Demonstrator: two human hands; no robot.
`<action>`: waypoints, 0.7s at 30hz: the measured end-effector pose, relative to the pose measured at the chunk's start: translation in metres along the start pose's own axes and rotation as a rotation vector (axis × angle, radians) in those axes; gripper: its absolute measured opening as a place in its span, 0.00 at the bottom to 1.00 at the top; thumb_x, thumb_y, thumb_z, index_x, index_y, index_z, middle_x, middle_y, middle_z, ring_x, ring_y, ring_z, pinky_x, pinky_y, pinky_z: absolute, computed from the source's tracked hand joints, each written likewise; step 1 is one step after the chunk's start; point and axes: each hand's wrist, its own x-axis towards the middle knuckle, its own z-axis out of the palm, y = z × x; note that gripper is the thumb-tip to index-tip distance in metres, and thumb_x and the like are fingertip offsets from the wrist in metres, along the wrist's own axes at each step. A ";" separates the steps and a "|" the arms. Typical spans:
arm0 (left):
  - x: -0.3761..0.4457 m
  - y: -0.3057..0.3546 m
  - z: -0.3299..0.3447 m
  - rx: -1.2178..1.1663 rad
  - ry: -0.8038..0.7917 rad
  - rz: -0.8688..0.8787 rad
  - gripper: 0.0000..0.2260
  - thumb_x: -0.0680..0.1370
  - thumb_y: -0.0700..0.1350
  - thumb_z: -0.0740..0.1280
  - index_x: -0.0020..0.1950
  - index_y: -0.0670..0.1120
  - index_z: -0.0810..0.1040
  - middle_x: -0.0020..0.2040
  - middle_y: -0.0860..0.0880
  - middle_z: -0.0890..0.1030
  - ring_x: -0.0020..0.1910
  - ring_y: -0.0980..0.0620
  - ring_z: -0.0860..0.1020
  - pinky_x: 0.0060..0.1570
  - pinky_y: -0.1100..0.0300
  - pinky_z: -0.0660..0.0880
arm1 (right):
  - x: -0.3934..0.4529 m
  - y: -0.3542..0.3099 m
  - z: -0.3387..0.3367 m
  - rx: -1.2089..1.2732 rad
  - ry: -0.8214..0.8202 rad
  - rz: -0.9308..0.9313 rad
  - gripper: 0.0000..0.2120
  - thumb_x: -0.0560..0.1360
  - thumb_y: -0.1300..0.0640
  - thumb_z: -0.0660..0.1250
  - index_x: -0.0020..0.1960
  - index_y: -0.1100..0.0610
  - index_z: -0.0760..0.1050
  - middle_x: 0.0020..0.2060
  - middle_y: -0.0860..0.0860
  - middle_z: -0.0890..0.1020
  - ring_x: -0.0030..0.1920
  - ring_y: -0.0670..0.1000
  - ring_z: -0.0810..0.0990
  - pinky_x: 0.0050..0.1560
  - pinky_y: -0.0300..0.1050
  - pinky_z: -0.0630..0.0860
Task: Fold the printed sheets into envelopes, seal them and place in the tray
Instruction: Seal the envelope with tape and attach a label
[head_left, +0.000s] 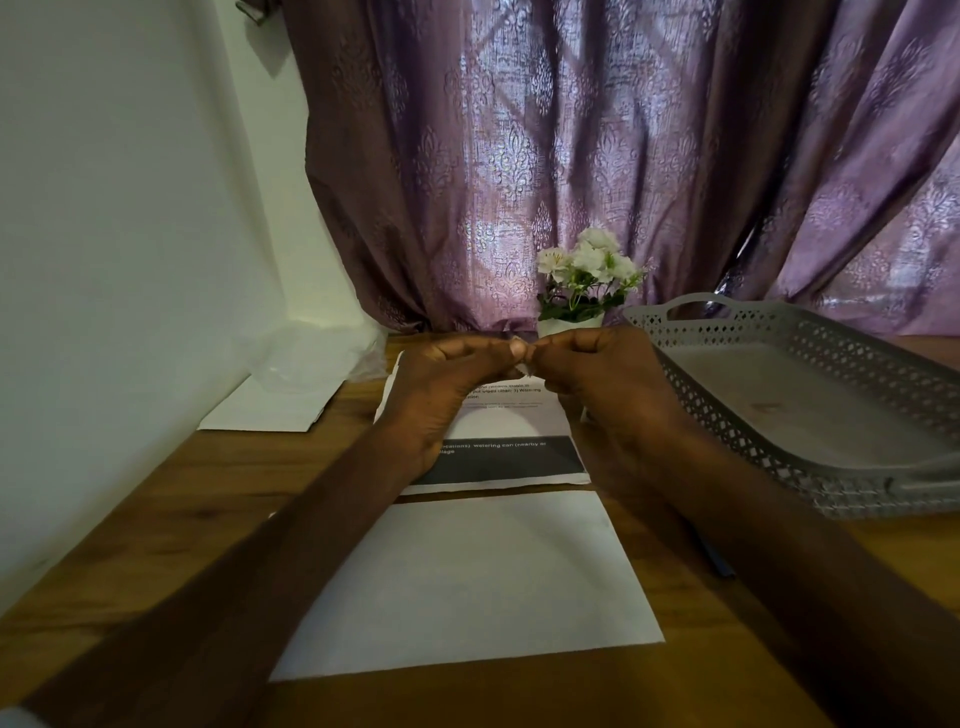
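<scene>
Left hand (441, 384): fingers curled, pinched a small white scrap (523, 368).
Right hand (597, 384): pinched the same scrap; identity unclear.
Printed sheet (514, 441): flat on table (156, 509), partly hidden by hands.
Envelope (467, 587): nearer.
Tray (810, 415): right, edge cut off.

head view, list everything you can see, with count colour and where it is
printed sheet: one, white with a black band, middle of the table under the hands
blank sheet: one, white, near edge, just in front of the printed sheet
tray: one, grey, perforated sides, right side of the table, nothing in it
white paper: one, far left against the wall
clear plastic wrap: one, on that white paper
flower pot: one, white flowers and pot, far edge
curtain: purple, behind the table
table: one, brown wood
wall: white, left
hands: left hand and right hand, fingertips together pinching a small white scrap
</scene>
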 end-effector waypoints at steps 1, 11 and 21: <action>-0.001 0.001 0.000 -0.002 -0.001 0.002 0.12 0.75 0.46 0.76 0.56 0.42 0.87 0.50 0.44 0.88 0.52 0.43 0.87 0.64 0.48 0.80 | 0.000 0.000 0.000 0.013 -0.003 0.003 0.06 0.74 0.53 0.76 0.39 0.54 0.86 0.36 0.50 0.87 0.47 0.54 0.82 0.49 0.46 0.80; -0.005 0.002 0.001 0.015 0.041 0.037 0.11 0.74 0.47 0.77 0.53 0.43 0.88 0.48 0.44 0.89 0.50 0.41 0.87 0.59 0.50 0.82 | 0.003 0.006 0.001 0.051 -0.005 0.015 0.05 0.74 0.55 0.76 0.42 0.57 0.87 0.34 0.50 0.86 0.39 0.47 0.82 0.42 0.40 0.77; -0.003 0.004 0.000 0.030 0.069 0.055 0.12 0.77 0.48 0.75 0.53 0.40 0.87 0.43 0.47 0.89 0.43 0.52 0.88 0.45 0.65 0.81 | 0.010 0.013 0.000 0.173 -0.076 0.065 0.10 0.74 0.55 0.77 0.48 0.62 0.86 0.41 0.56 0.88 0.44 0.48 0.87 0.47 0.40 0.81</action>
